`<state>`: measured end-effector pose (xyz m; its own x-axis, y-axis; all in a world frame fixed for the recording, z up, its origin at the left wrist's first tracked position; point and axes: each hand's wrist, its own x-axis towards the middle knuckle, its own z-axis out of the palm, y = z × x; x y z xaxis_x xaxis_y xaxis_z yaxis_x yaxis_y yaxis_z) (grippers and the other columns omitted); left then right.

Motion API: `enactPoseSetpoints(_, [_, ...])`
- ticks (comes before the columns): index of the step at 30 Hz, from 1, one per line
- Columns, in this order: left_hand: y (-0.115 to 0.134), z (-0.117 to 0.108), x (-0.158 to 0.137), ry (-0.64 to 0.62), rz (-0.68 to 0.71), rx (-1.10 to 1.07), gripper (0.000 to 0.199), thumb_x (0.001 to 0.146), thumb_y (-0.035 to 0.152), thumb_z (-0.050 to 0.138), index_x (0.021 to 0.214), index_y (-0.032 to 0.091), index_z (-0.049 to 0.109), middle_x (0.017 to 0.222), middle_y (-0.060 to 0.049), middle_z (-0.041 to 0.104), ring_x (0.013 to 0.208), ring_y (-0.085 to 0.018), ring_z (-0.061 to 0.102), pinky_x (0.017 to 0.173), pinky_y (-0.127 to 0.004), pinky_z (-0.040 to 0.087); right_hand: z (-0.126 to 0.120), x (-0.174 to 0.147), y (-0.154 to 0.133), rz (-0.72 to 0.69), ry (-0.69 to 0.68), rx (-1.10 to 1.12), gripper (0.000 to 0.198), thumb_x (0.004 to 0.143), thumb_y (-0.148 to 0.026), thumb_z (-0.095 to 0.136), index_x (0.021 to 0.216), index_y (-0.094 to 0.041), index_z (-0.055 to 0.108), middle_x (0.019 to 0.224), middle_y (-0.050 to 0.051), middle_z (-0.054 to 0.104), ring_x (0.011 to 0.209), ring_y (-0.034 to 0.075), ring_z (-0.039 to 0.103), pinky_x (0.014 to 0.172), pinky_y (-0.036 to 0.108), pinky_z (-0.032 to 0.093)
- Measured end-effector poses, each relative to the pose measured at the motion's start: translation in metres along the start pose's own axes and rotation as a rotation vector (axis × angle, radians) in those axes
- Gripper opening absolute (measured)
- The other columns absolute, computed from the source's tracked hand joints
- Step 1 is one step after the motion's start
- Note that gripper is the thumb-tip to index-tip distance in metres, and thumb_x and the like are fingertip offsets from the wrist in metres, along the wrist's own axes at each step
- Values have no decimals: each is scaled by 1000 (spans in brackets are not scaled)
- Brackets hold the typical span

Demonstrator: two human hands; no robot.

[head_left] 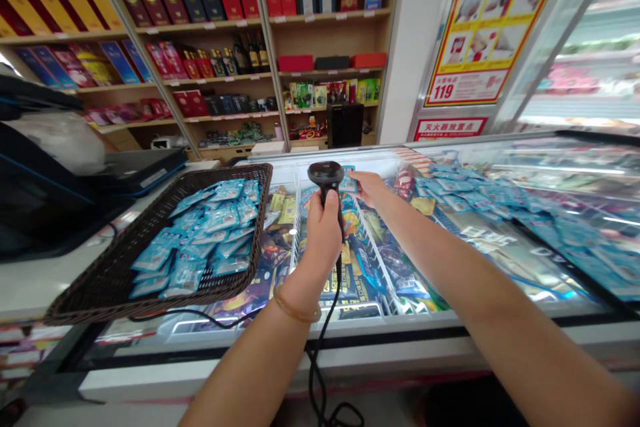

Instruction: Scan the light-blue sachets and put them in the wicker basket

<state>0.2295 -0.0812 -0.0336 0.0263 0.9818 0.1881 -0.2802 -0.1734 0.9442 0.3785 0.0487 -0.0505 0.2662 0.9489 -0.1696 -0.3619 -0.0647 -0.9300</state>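
My left hand is wrapped round the handle of a black barcode scanner, held upright with its cord trailing down. Just beyond the scanner's head, my right hand pinches a small blue packet, partly hidden by the scanner. To the left, a dark brown woven basket holds a heap of similar blue packets. More blue packets lie spread over the glass lid on the right. Both hands are above the glass top of a chest freezer.
Bagged goods and white wire baskets show through the freezer glass. A black machine with a plastic bag stands at left. The scanner's black cord hangs over the freezer's front edge. Behind are shelves of boxes and bottles.
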Motion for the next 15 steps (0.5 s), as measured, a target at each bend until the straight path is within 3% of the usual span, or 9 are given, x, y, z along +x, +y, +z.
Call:
enactPoseSetpoints(7, [71, -55, 5, 206, 77, -46, 39, 84, 57, 62, 84, 20, 52, 68, 3, 55, 45, -8, 49, 39, -20, 39, 124, -15, -14, 56, -234, -133, 12, 89, -14, 65, 79, -18, 60, 60, -2, 66, 59, 10, 64, 68, 25, 55])
enactPoseSetpoints(11, [84, -84, 0, 302, 99, -81, 40, 82, 57, 64, 84, 20, 51, 69, 4, 55, 46, -7, 51, 40, -19, 41, 193, -23, -8, 77, -322, -105, 15, 88, -9, 62, 76, -18, 58, 56, -3, 63, 57, 9, 61, 72, 25, 55])
enactPoseSetpoints(15, [85, -97, -5, 340, 93, -105, 39, 84, 57, 63, 84, 20, 52, 69, 4, 56, 46, -7, 51, 41, -18, 42, 228, -25, 11, 130, -551, -231, 17, 81, -14, 68, 68, -19, 58, 55, 0, 62, 60, 14, 62, 71, 28, 55])
